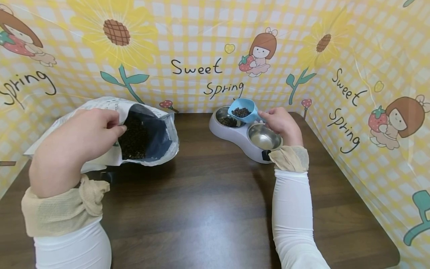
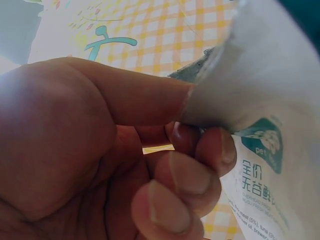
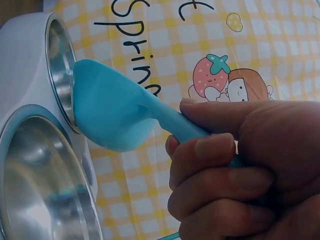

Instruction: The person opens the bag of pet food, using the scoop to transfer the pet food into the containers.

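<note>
My right hand grips the handle of a blue scoop, which carries dark kibble. The scoop is above the left bowl of a white double pet feeder. That left steel bowl has some kibble in it, while the right steel bowl shows bare metal. At the left, my left hand pinches the edge of a white pet food bag between thumb and fingers. The bag lies with its mouth facing right, and dark kibble shows inside against the silvery lining.
A dark wooden table bears the bag and the feeder. A yellow checked cloth printed with sunflowers and lettering stands as walls at the back and both sides, close behind the feeder.
</note>
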Available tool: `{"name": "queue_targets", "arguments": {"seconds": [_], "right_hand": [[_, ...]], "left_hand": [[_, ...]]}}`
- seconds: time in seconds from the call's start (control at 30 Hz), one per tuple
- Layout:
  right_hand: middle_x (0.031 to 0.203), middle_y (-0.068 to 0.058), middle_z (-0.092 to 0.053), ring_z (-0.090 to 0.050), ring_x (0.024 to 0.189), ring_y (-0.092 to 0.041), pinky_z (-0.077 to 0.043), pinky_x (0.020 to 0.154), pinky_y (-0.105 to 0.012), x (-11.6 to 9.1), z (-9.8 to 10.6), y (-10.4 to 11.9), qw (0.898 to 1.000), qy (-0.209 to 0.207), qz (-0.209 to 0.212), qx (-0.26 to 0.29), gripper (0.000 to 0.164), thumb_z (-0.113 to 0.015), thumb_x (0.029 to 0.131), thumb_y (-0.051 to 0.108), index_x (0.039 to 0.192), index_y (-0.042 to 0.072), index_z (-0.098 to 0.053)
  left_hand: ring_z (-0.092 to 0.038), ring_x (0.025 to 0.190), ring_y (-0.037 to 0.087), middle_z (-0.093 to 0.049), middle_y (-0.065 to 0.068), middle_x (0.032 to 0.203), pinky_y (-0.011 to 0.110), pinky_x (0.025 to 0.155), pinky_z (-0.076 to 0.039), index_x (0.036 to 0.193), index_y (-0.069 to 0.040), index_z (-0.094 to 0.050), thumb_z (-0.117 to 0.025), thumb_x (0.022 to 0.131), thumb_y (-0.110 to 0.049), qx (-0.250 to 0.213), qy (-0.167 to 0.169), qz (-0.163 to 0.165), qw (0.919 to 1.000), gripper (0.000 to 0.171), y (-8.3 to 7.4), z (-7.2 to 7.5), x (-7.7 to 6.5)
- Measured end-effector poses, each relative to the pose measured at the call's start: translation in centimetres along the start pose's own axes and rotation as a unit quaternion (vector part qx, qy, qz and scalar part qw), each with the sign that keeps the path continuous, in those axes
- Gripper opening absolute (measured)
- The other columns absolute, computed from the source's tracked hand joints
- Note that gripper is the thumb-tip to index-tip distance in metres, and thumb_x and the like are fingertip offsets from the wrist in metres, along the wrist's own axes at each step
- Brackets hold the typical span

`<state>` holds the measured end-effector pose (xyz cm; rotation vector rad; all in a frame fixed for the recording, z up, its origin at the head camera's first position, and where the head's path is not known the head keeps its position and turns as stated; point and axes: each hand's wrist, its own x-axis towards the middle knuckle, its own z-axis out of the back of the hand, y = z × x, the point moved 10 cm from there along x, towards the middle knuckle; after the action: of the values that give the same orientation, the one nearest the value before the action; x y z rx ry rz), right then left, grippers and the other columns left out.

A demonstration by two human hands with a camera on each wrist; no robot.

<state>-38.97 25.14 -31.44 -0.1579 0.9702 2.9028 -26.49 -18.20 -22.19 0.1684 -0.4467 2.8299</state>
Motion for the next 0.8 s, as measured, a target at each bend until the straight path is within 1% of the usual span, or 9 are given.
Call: {"name": "queue_targets", "arguments": {"seconds": [0.17,0.37,0.57,0.6,0.67,0.73,0.8], "right_hand": [[0.049,0.006,-0.036,-0.036,0.048,-0.015,-0.032,0.048,-0.030,0.1,0.1,0.0,1.000,-0.019,-0.001,-0.007,0.050,-0.052,0.099,0.046,0.062,0.014,-0.043],[0.055,0.003,-0.038,-0.041,0.056,-0.018,-0.035,0.054,-0.031,0.2,0.3,0.3,0.999,-0.047,0.009,-0.021,0.049,-0.054,0.099,0.043,0.062,0.012,-0.043],[0.060,-0.001,-0.038,-0.041,0.059,-0.020,-0.035,0.056,-0.032,0.2,0.1,1.0,0.998,-0.054,0.019,-0.040,0.047,-0.054,0.099,0.040,0.065,0.009,-0.044],[0.063,-0.003,-0.041,-0.043,0.062,-0.021,-0.036,0.057,-0.033,0.3,0.0,1.0,0.998,-0.052,0.018,-0.044,0.046,-0.054,0.099,0.040,0.067,0.007,-0.047],[0.072,-0.008,-0.049,-0.047,0.069,-0.024,-0.040,0.062,-0.035,0.3,-0.2,1.0,0.998,-0.047,0.012,-0.049,0.045,-0.054,0.099,0.040,0.076,0.003,-0.057],[0.085,-0.014,-0.056,-0.050,0.079,-0.027,-0.043,0.069,-0.039,0.4,-0.4,1.1,0.998,-0.040,0.010,-0.055,0.046,-0.053,0.099,0.041,0.089,-0.002,-0.064],[0.097,-0.018,-0.060,-0.052,0.086,-0.029,-0.044,0.075,-0.042,0.5,-0.6,1.2,0.998,-0.033,0.009,-0.058,0.048,-0.053,0.099,0.042,0.101,-0.004,-0.067]], "left_hand": [[-0.041,0.057,0.022,-0.038,0.005,0.058,0.035,0.056,-0.030,0.067,-0.009,-0.044,-0.057,0.096,-0.016,0.001,0.001,0.000,1.0000,0.032,0.0,0.0,0.0],[-0.041,0.057,0.022,-0.037,0.005,0.058,0.035,0.056,-0.030,0.067,-0.008,-0.043,-0.058,0.095,-0.016,-0.003,0.000,-0.001,1.0000,0.032,0.0,0.0,0.0],[-0.040,0.056,0.022,-0.037,0.005,0.057,0.035,0.056,-0.030,0.067,-0.009,-0.043,-0.058,0.095,-0.016,-0.002,-0.006,-0.005,1.0000,0.033,0.0,0.0,0.0],[-0.040,0.056,0.022,-0.037,0.005,0.057,0.035,0.055,-0.030,0.066,-0.009,-0.043,-0.058,0.095,-0.015,-0.001,-0.008,-0.006,1.0000,0.033,-0.1,0.1,0.0],[-0.040,0.055,0.022,-0.037,0.005,0.057,0.034,0.055,-0.030,0.066,-0.009,-0.043,-0.058,0.095,-0.015,0.001,-0.011,-0.008,0.9999,0.033,-0.1,0.1,0.0],[-0.040,0.055,0.022,-0.037,0.004,0.057,0.034,0.055,-0.030,0.066,-0.009,-0.043,-0.058,0.095,-0.015,0.002,-0.012,-0.009,0.9999,0.033,-0.1,0.1,0.0],[-0.040,0.055,0.022,-0.037,0.004,0.057,0.034,0.055,-0.030,0.066,-0.009,-0.044,-0.058,0.095,-0.015,0.001,-0.012,-0.009,0.9999,0.033,-0.1,0.1,0.0]]}}
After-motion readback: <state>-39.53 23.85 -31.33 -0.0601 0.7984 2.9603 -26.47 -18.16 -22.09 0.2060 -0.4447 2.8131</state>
